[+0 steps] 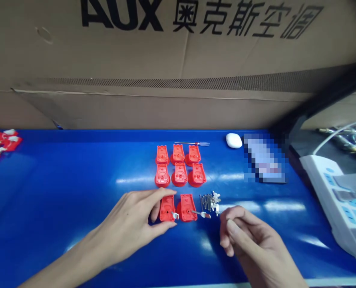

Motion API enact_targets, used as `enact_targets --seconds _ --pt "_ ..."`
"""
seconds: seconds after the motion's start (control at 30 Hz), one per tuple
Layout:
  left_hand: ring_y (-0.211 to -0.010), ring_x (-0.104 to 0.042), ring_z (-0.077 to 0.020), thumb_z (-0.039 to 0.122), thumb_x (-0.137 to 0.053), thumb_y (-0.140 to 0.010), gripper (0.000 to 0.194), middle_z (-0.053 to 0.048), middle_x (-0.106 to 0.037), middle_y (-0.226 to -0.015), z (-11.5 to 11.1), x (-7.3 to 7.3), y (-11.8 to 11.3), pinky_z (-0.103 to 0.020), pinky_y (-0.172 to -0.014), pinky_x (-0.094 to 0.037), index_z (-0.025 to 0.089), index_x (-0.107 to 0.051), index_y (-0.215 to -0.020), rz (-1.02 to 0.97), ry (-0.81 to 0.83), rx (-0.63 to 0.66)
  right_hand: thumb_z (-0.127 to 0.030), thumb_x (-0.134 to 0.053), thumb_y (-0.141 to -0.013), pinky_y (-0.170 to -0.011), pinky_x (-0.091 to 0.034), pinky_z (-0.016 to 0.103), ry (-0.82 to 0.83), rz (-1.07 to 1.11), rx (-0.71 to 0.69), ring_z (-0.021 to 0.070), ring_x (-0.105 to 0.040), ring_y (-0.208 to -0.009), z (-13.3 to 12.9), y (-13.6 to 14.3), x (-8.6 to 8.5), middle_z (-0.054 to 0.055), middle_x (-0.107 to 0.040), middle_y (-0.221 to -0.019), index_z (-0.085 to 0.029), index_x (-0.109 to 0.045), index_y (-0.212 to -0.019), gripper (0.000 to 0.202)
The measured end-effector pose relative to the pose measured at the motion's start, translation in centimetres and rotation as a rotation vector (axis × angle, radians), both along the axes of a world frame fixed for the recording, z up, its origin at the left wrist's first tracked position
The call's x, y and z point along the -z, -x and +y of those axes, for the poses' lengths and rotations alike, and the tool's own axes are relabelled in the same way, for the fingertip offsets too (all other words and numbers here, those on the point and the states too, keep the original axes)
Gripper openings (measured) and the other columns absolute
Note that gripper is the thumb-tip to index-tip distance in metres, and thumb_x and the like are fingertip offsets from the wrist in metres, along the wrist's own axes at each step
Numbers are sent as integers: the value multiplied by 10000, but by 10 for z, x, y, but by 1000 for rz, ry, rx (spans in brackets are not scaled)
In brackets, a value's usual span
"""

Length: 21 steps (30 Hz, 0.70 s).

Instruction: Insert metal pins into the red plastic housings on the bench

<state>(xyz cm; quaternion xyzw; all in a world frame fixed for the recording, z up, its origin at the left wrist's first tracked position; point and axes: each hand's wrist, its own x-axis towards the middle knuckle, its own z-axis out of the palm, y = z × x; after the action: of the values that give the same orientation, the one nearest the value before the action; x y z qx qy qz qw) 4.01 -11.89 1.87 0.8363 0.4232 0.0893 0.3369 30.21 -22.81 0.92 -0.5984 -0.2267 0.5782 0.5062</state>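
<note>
My left hand (138, 214) is closed round the near left red plastic housing (166, 205), with the thumb at its near edge and the index finger along its far edge. A small silvery metal piece (175, 216) sits at that housing's lower right corner. Just right of it lies a second red housing (186, 204), with a thin metal piece (204, 215) reaching from its middle past its right side. My right hand (248, 238) is curled with thumb and fingertips together; anything between them is hidden. Near its fingertips lies a small pile of screws (207, 201) and metal clips (216, 200).
Several more red housings (180, 174) stand in two rows beyond my left hand. A screwdriver (192, 143), a white rounded case (233, 140) and a blurred-out phone (264, 158) lie behind. A power strip (342, 200) is at right, red-and-white parts (0, 144) far left, cardboard (166, 112) behind.
</note>
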Motion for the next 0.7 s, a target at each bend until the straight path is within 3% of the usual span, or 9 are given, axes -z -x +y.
enact_targets --seconds 0.3,0.43,0.57,0.7 --pt "-638 -569 -131 389 -833 -973 531 79 -616 -760 0 -2 0 -245 -624 -403 350 -642 -1467 -9 -9 3 -528 -970 -789 -541 -544 242 38 73 105 165 -688 -649 -8 24 -1 57 -764 -822 -192 -769 -863 399" --pt "-637 -574 -134 379 -828 -977 521 75 -622 -760 -1 -3 -1 -246 -620 -406 344 -650 -1465 -6 -1 -1 -543 -930 -842 -527 -536 232 21 49 56 136 -632 -567 -10 27 2 23 -707 -695 -192 -764 -880 390" --pt "-642 -581 -133 368 -834 -971 520 70 -628 -764 -1 -3 -1 -247 -626 -421 337 -660 -1460 -26 -7 -4 -519 -854 -928 -469 -538 251 -120 -238 1 167 -648 -568 -14 33 5 25 -690 -686 -198 -792 -937 327" --pt "-632 -569 -128 371 -834 -970 518 78 -618 -760 -1 -1 -1 -248 -623 -419 346 -655 -1455 -39 -14 -9 -237 -782 -986 -644 -634 326 -472 -751 -10 208 -741 -712 -16 42 12 40 -786 -848 -261 -827 -997 52"
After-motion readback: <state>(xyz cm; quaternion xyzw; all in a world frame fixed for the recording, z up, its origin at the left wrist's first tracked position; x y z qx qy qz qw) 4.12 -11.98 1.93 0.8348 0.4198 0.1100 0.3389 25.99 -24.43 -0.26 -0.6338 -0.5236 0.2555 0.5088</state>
